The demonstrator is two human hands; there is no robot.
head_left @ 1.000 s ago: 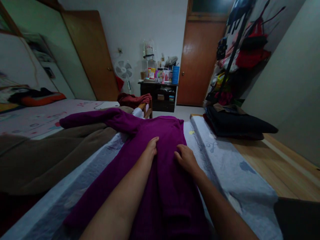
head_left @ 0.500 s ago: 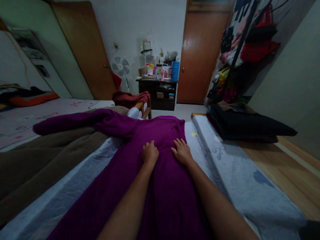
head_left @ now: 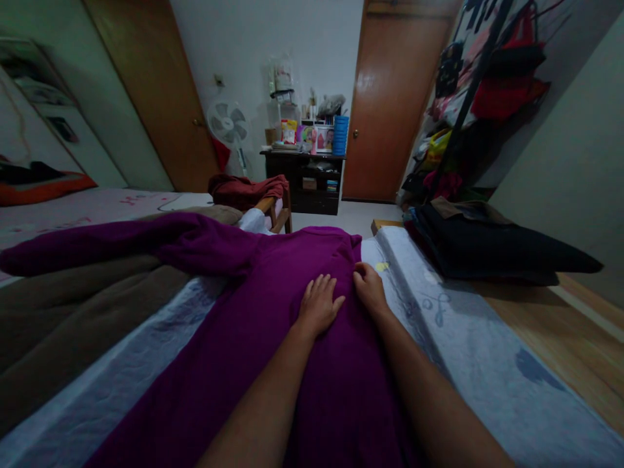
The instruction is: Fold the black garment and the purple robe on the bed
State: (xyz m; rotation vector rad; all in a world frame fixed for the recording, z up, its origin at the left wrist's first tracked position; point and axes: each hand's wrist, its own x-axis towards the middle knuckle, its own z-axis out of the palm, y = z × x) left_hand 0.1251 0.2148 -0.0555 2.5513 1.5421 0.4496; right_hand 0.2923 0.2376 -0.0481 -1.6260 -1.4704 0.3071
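A long purple garment (head_left: 234, 331) with long sleeves lies spread over the bed, its neckline at the far end. One sleeve (head_left: 121, 237) stretches out to the left across a brown blanket (head_left: 88, 305). My left hand (head_left: 319, 304) rests flat on the middle of the upper part, fingers extended and thumb apart. At the garment's right edge, just below the shoulder, my right hand (head_left: 370, 289) has its fingers curled together on the cloth. The other sleeve cannot be seen.
Dark folded clothes (head_left: 492, 240) are stacked on the right, partly over the pale patterned mattress (head_left: 439, 318) and a wooden board (head_left: 531, 331). Beyond the bed stand a chair with a reddish cloth (head_left: 248, 192), a fan (head_left: 229, 123) and a dark cabinet (head_left: 277, 172).
My left hand has slid right and flattened on the cloth. My right hand has shifted slightly right to the garment's edge, its fingers going from spread to curled. The view has turned slightly.
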